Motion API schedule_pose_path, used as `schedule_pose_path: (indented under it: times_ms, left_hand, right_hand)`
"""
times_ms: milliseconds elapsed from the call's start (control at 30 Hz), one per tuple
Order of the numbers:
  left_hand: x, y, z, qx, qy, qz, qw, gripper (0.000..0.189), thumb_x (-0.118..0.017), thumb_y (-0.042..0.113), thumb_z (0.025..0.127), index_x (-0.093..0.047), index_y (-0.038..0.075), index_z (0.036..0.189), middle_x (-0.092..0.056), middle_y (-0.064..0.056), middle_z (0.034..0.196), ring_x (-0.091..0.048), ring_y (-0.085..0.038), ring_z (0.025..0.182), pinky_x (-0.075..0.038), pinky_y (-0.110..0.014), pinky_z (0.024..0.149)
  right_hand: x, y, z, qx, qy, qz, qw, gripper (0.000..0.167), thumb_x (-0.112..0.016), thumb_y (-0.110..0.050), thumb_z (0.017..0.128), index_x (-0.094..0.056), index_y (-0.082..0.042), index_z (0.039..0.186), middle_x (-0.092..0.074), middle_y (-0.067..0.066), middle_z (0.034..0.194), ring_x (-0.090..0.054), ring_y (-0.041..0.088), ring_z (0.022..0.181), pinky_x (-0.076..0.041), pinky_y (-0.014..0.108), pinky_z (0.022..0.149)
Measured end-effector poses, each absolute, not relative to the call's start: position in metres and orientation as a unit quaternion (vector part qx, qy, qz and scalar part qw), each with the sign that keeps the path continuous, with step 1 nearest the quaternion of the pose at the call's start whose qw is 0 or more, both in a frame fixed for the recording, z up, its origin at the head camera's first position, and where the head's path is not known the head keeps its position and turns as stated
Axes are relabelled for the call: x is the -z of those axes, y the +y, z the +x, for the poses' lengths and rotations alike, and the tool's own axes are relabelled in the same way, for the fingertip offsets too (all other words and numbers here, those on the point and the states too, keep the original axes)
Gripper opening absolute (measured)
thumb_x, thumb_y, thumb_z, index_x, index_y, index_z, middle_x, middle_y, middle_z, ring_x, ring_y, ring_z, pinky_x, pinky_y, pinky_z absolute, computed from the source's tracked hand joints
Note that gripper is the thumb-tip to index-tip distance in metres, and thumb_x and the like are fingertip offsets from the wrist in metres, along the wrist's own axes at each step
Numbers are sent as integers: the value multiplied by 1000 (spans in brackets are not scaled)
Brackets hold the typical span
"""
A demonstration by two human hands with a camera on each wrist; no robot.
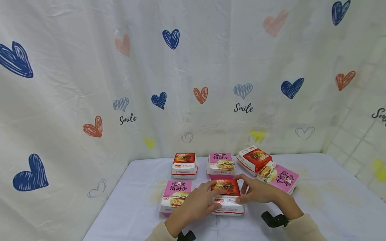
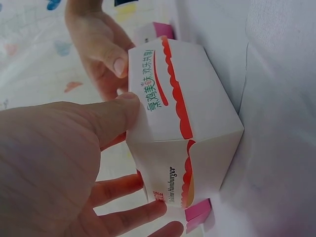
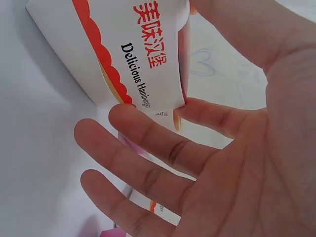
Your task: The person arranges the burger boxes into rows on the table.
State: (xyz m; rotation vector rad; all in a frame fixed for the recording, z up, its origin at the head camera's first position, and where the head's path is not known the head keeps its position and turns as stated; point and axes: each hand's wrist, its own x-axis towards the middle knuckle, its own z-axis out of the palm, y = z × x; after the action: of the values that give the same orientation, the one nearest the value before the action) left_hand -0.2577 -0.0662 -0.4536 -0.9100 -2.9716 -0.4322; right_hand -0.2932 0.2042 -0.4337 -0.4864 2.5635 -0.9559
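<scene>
Both hands hold a red-and-white hamburger box at the front middle of the white-covered table. My left hand grips its left part; in the left wrist view the thumb lies on the front panel of the box and the other fingers spread along its side. From the right, my right hand pinches the box between thumb and index finger, the index reaching to the back edge. The right wrist view shows the side panel of the box, with the remaining fingers extended beside it. The lid looks closed.
A pink hamburger box sits just left of the held one. Behind stand a red-and-white box and a pink box. At the right, another red box sits turned, with a pink box close against it. A heart-printed curtain hangs behind.
</scene>
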Motion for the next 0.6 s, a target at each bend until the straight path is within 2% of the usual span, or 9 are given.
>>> schedule_pose_path:
  times_ms: [267,433,600]
  left_hand:
    - [453,-69,-256,137,-943,-302,15,50,-61,52,98,-49,50,146,-40,3,161,-46,-23,142,-48,-52,108]
    - [451,-69,-255,143,-941,-307,20,50,-60,54,98,-48,49,146,-41,1,160,-46,-24,143,-48,-52,108]
    - [448,-67,-253,144,-940,-307,36,48,-58,56,99,-49,49,145,-43,1,159,-45,-22,142,-47,-50,109]
  right_hand:
    - [427,205,-290,331,908,-185,177,84,-80,-44,86,-41,-13,153,-60,5,102,-57,21,88,-53,38,76]
    - [415,221,-289,339,908,-210,127,71,-72,-43,93,-46,-8,149,-62,5,105,-58,21,92,-51,35,75]
    - [399,253,-292,341,917,-197,66,57,-67,-42,97,-51,-10,142,-63,5,109,-60,20,99,-52,34,78]
